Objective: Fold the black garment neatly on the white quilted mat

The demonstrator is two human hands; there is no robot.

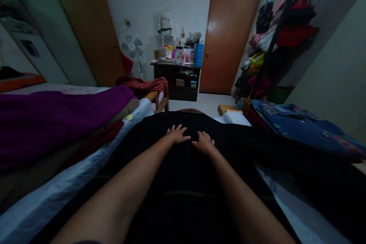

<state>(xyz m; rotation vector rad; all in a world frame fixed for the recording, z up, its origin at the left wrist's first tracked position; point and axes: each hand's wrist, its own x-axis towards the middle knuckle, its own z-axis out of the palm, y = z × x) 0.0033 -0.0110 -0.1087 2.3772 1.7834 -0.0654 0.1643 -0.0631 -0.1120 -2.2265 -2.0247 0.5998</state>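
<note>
A large black garment (188, 175) lies spread over the light patterned bedding in front of me, with a sleeve reaching out to the right. My left hand (177, 135) rests flat on its upper part, fingers spread and holding nothing. Just to the right, my right hand (204, 142) also lies on the black cloth with its fingers apart. A small gap of cloth separates the two hands. Near the far edge of the garment a brown strip (191, 111) shows.
Purple cloth (63, 116) lies at the left, and a folded blue denim garment (303, 126) at the right. Beyond are a wooden bed frame (162, 105), a dark cabinet (174, 82), a fan (133, 47) and a wooden door (224, 40). Bags hang at the right.
</note>
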